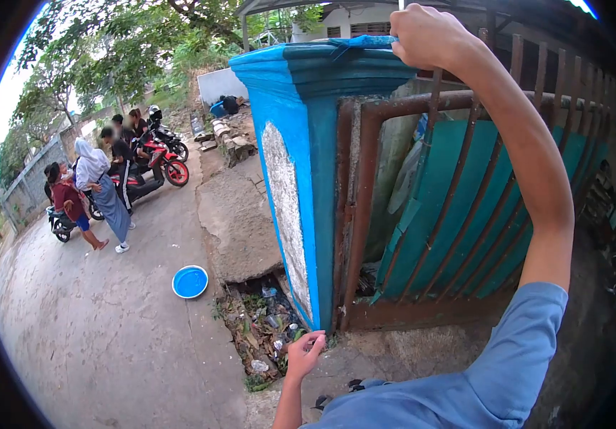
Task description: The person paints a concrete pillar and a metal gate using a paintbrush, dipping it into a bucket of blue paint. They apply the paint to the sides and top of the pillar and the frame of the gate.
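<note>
My right hand (pixel 433 39) is raised high and closed around a paintbrush (pixel 376 41) whose head is covered in blue. The brush lies against the top of a gate pillar (pixel 297 107). Bright blue coats the pillar's left face and edges, around a rough grey-white panel (pixel 286 193); its gate side is a darker teal. Low by the pillar's foot, my left hand (pixel 304 354) holds nothing, its fingers loosely bent and apart. On the pavement to the left sits a round basin (pixel 190 282) with blue inside.
A rusty brown gate (pixel 458 193) with teal sheeting adjoins the pillar on the right. An open ditch (pixel 261 329) with leaves and litter runs along its base. Several people (pixel 93 168) stand or sit by motorbikes (pixel 154 168) on the lane at the left.
</note>
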A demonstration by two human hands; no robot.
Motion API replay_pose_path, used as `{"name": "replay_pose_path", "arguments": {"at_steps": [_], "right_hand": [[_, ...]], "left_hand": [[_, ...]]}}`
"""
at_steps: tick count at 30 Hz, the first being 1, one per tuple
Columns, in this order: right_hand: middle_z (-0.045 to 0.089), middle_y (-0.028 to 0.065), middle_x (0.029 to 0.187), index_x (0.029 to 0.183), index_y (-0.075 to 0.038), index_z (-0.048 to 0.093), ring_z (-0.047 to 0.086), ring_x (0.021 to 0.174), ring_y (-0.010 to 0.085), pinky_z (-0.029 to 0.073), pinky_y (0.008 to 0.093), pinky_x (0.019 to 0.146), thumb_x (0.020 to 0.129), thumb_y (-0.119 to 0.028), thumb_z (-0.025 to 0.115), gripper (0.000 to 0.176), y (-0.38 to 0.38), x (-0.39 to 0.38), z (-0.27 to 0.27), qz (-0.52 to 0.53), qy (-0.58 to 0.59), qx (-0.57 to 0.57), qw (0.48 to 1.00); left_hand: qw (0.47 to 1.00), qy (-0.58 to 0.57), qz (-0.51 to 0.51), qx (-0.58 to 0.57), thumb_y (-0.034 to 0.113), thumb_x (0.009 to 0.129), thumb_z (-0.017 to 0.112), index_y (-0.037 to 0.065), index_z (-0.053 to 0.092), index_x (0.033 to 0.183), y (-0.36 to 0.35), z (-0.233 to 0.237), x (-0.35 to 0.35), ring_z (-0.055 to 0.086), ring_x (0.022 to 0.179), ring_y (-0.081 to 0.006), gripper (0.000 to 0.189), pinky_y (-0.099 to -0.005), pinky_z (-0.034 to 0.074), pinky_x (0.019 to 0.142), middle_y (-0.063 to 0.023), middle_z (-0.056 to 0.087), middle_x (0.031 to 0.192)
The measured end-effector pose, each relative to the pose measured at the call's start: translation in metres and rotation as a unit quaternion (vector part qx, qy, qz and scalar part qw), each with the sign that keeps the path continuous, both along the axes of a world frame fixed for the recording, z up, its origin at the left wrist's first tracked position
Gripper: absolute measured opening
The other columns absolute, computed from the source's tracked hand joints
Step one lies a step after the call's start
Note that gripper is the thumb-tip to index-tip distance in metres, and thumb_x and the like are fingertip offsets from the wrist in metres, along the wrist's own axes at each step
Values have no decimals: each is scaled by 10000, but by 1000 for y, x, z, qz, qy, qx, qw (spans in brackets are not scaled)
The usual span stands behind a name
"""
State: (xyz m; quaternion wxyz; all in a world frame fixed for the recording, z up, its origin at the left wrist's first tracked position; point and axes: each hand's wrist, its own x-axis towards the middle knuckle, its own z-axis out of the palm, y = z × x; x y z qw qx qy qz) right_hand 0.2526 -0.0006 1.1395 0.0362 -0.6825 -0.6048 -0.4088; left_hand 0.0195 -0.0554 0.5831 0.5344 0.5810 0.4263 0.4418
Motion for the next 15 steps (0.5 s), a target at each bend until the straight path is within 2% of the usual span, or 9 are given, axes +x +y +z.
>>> {"name": "replay_pose_path", "arguments": {"at_steps": [6, 8, 9, 13, 15], "right_hand": [[691, 170, 954, 898, -41, 713, 674, 909, 307, 546, 411, 740, 783, -182, 588, 221, 13, 29, 1, -53, -22, -17, 998], [680, 185, 971, 952, -24, 693, 669, 895, 333, 553, 423, 809, 803, -149, 627, 205, 28, 52, -5, -8, -47, 67, 997], [680, 185, 971, 952, -24, 693, 669, 895, 333, 553, 423, 809, 803, -149, 627, 205, 29, 56, -4, -8, -47, 68, 997], [675, 175, 985, 949, -38, 682, 667, 905, 331, 557, 422, 776, 746, -77, 647, 209, 36, 66, -4, -52, -61, 35, 996], [675, 169, 990, 958, -48, 685, 667, 908, 327, 557, 419, 770, 736, -63, 647, 226, 37, 67, -6, -70, -64, 26, 995]], "left_hand": [[1000, -12, 6, 17, 166, 896, 632, 1, 674, 1051, -1, -8, 1, 643, 742, -83, 230, -228, 508, 674, -69, 701, 893], [999, -21, 8, 23, 164, 895, 632, 4, 676, 1049, -2, -10, 4, 643, 748, -82, 226, -226, 507, 674, -65, 703, 889], [999, -13, 13, 28, 166, 894, 633, 6, 679, 1044, -2, -10, 5, 642, 741, -79, 224, -221, 504, 668, -58, 704, 880], [1000, -2, 14, 8, 179, 889, 638, 15, 689, 1030, -8, 5, 6, 636, 717, -67, 223, -203, 495, 651, -44, 707, 861], [1000, 2, 11, 10, 183, 888, 639, 16, 690, 1030, -5, -6, 5, 635, 717, -65, 225, -200, 494, 650, -47, 706, 865]]}}
